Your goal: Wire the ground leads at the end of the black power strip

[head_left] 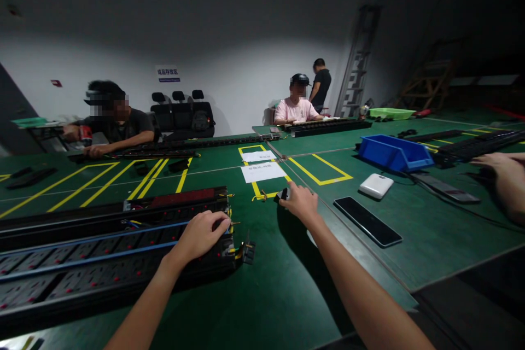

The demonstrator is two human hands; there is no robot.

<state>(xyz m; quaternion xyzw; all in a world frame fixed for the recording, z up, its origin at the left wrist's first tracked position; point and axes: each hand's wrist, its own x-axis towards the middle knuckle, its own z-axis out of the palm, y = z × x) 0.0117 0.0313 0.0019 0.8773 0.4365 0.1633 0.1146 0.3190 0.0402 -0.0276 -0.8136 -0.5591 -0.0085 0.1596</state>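
Observation:
Several long black power strips (102,254) with red switches lie side by side on the left of the green table. My left hand (205,234) is closed over the end of one strip, its fingers curled down around the edge. Yellow and other wires stick out of the strip ends, and a small black end piece (248,252) hangs off one of them by its wires. Farther right, my right hand (301,201) pinches a small dark piece (283,195) just above the table; its exact kind is unclear. Loose yellow wire (259,197) lies beside that piece.
To the right lie a black phone (367,221), a white box-shaped device (376,186) and a blue bin (394,153). White paper sheets (264,172) lie ahead. Co-workers sit across the table, one with a red drill (85,134); another person's hand (502,172) is at the right edge.

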